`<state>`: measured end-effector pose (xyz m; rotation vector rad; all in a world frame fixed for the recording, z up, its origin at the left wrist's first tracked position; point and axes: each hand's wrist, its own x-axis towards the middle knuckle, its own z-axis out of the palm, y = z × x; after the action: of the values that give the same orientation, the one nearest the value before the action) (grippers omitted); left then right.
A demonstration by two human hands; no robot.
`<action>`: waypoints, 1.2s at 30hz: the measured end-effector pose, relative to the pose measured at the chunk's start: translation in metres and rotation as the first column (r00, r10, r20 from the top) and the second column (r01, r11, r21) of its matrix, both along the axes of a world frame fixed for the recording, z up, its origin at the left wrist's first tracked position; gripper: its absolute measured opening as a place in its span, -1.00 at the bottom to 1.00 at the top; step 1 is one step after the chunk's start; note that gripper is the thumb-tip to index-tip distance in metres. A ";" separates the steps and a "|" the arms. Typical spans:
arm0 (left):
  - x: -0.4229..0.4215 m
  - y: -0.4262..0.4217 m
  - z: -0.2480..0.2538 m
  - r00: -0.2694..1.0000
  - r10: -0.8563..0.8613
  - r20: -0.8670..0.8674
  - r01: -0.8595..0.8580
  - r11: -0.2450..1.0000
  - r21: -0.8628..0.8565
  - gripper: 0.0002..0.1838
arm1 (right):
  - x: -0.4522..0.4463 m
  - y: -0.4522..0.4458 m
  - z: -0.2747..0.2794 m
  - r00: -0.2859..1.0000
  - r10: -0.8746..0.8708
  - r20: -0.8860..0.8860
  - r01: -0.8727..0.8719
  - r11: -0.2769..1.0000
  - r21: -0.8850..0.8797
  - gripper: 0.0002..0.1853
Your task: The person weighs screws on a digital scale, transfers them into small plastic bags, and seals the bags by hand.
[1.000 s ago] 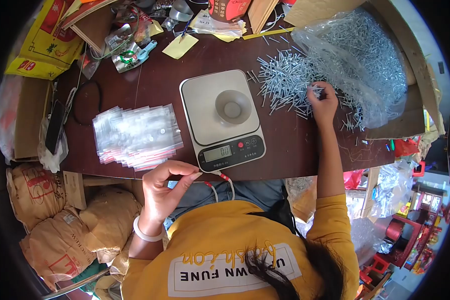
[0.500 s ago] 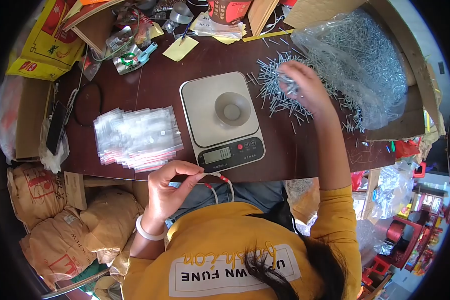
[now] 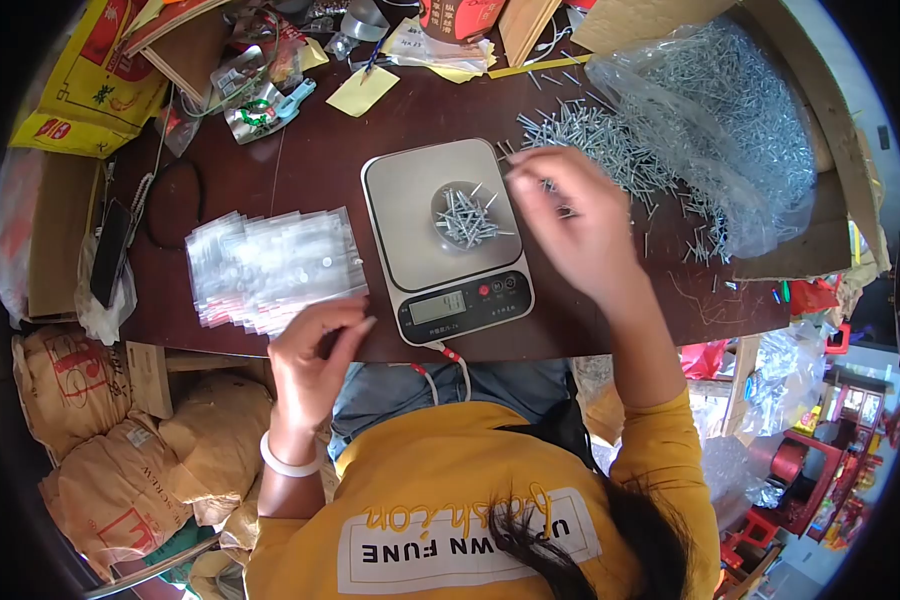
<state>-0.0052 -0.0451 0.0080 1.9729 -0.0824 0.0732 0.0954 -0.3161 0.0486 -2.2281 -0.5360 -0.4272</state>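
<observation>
A digital kitchen scale [image 3: 425, 225] lies on the table, and its display digits are too blurred to read. On its plate stands a small round cup holding silvery screws [image 3: 467, 218]. My right hand [image 3: 575, 215] is just right of the scale, partly smeared by motion, thumb and fingers apart. Behind it spreads a loose pile of screws [image 3: 610, 145]. At the table's front edge my left hand [image 3: 315, 355] has its thumb and fingers apart and holds nothing. It is nearest to a stack of clear zip bags [image 3: 275, 265] with red strips.
A cardboard box [image 3: 835, 130] at the right holds a plastic bag [image 3: 730, 130] full of screws. A yellow note [image 3: 363, 91], a light blue cutter [image 3: 295, 100] and a phone [image 3: 113, 255] lie around. Brown paper sacks [image 3: 120, 490] stand below left.
Screws are now in the cup, which was empty. My right hand has moved left and nearer from the pile, letting the screws go. My left hand has released the white cord and shifted left.
</observation>
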 end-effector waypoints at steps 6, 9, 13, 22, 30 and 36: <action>0.020 0.023 -0.039 0.946 -0.162 0.279 -0.031 0.816 0.578 -0.77 | -0.022 -0.071 -0.012 0.955 -0.212 -0.207 0.218 0.976 0.002 -0.90; 0.018 0.025 -0.049 0.965 -0.007 0.263 -0.091 0.930 0.357 -0.77 | -0.035 -0.088 -0.026 0.924 -0.207 -0.322 0.213 0.977 -0.016 -0.89; 0.018 0.026 -0.055 0.955 0.060 0.289 -0.131 0.964 0.233 -0.84 | -0.042 -0.093 -0.036 0.920 -0.170 -0.354 0.188 0.982 0.015 -0.89; 0.011 0.030 -0.006 0.937 0.096 0.336 -0.210 0.923 0.322 -0.65 | -0.042 -0.084 -0.031 0.906 -0.159 -0.392 0.154 0.987 -0.044 -0.89; -0.006 0.018 0.015 0.954 0.076 0.289 -0.120 0.983 0.136 -0.95 | -0.034 -0.071 -0.032 0.944 -0.075 -0.320 0.052 0.995 -0.082 -0.87; -0.008 -0.016 0.017 0.967 -0.171 0.191 0.168 0.985 0.031 -0.90 | -0.015 -0.022 -0.014 0.969 0.135 -0.207 -0.149 0.987 -0.052 -0.86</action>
<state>-0.0130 -0.0610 0.0246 1.9615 -0.3791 0.1524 0.0803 -0.3378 0.0348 -2.2477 -0.6035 -0.1074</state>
